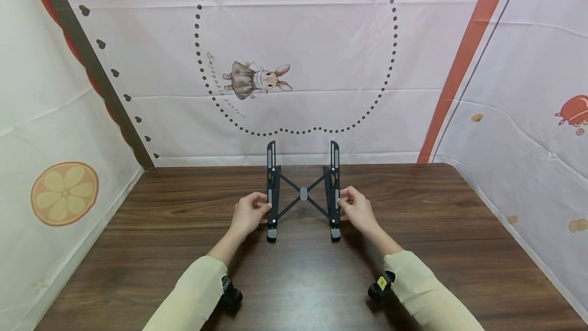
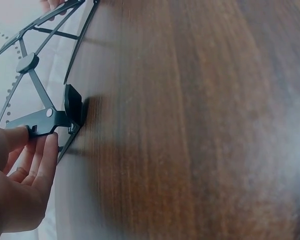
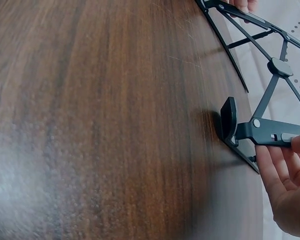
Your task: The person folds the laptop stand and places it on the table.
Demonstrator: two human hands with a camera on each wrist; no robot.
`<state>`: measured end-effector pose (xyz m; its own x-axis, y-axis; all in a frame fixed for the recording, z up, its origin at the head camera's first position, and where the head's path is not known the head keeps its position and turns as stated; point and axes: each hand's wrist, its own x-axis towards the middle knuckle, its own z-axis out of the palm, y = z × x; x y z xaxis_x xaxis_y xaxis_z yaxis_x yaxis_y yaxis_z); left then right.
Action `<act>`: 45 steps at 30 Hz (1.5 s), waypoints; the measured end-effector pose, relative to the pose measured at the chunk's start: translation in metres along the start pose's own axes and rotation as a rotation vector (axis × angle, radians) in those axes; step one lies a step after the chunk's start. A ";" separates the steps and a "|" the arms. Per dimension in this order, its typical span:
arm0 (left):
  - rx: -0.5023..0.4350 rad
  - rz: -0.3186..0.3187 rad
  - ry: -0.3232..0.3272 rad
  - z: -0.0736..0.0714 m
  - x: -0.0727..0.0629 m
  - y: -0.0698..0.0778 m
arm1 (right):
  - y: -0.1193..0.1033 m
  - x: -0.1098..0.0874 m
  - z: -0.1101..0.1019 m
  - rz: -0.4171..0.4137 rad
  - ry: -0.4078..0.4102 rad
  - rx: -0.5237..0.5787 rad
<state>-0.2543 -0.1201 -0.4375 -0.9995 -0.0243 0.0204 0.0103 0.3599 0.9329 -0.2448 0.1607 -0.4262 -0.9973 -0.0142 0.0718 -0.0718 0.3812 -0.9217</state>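
Note:
A black folding laptop stand (image 1: 303, 194) stands spread on the brown wooden table, its two side arms joined by an X of thin bars with a grey hub. My left hand (image 1: 250, 213) pinches the left arm near its front end, thumb on top and fingers underneath. On the other side my right hand (image 1: 358, 210) grips the right arm in the same way. The left wrist view shows the left hand (image 2: 25, 175) holding the stand (image 2: 40, 122) beside its upturned front lip. In the right wrist view the right hand (image 3: 290, 185) holds the opposite arm.
The wooden table (image 1: 184, 239) reaches back to a white printed cloth (image 1: 321, 55) hung behind the stand. More cloth hangs along the left and right sides. Wrist cameras (image 1: 231, 295) are strapped to both sleeves.

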 end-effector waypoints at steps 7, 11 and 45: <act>0.020 -0.001 0.010 0.000 -0.001 0.002 | 0.000 0.001 0.001 0.007 0.014 0.018; 0.025 -0.008 0.013 0.000 0.000 0.001 | -0.002 0.000 0.001 0.014 0.022 0.024; 0.021 0.000 0.008 0.002 -0.003 0.005 | -0.003 0.001 0.006 0.025 0.039 0.030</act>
<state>-0.2513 -0.1167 -0.4337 -0.9992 -0.0313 0.0237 0.0101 0.3794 0.9252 -0.2460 0.1538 -0.4258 -0.9975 0.0312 0.0628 -0.0478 0.3528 -0.9345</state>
